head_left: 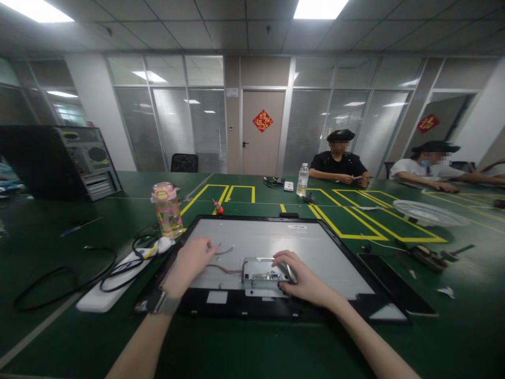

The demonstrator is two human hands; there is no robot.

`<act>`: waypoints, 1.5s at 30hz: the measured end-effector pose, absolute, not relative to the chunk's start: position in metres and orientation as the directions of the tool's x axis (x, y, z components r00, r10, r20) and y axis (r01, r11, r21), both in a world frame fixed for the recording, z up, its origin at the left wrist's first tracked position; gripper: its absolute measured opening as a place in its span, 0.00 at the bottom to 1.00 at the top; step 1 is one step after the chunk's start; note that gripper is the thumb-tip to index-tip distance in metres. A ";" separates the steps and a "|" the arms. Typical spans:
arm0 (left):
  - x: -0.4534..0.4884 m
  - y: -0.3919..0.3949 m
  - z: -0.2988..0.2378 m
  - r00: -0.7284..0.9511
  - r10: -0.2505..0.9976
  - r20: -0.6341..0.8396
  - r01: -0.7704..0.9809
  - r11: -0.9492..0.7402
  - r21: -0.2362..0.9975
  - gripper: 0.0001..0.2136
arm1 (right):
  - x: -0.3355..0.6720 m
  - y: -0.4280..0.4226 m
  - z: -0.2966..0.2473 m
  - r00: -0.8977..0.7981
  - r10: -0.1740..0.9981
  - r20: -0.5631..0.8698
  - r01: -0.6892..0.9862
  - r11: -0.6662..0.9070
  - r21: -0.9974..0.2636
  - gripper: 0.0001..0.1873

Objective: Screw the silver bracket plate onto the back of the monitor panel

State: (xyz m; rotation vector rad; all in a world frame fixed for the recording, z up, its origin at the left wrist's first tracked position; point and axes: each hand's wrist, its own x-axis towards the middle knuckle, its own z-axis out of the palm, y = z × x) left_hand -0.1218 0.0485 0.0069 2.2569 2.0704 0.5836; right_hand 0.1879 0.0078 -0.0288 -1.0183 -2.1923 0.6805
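Observation:
A flat display panel [331,247] with a grey metal back and black frame lies on the green table. On its lower middle rests a metal mounting box [260,263] with connector ports along its near side. My right hand [302,276] grips the box's right end, fingers over the top and thumb at the near corner. Left of the box, my left hand [193,260] is low over the panel with its fingertips together at a thin cable [226,249]. The cable's free end sticks out past the fingertips. A second thin wire [223,268] runs from the box toward the left hand.
On the left are a white power strip [114,284], black cords, a pink-lidded bottle [164,210] and a computer case [63,163]. A phone [394,284] and a brown tool [428,258] lie right. A clear bottle [302,180] stands behind; two people sit across.

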 end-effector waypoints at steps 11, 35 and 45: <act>-0.132 0.059 0.002 -0.011 0.945 0.327 0.817 -0.180 0.548 0.06 | 0.189 0.013 -0.033 -0.300 0.811 0.502 0.507 0.582 -0.636 0.19; -0.057 0.049 -0.021 0.209 0.885 0.417 0.444 -0.466 0.766 0.13 | 0.215 0.033 -0.017 0.433 0.822 0.370 -0.231 0.498 -0.836 0.18; -0.058 0.048 -0.039 0.360 0.847 0.390 0.611 -0.530 0.588 0.12 | 0.206 0.018 -0.013 0.383 0.817 0.431 -0.031 0.477 -0.878 0.20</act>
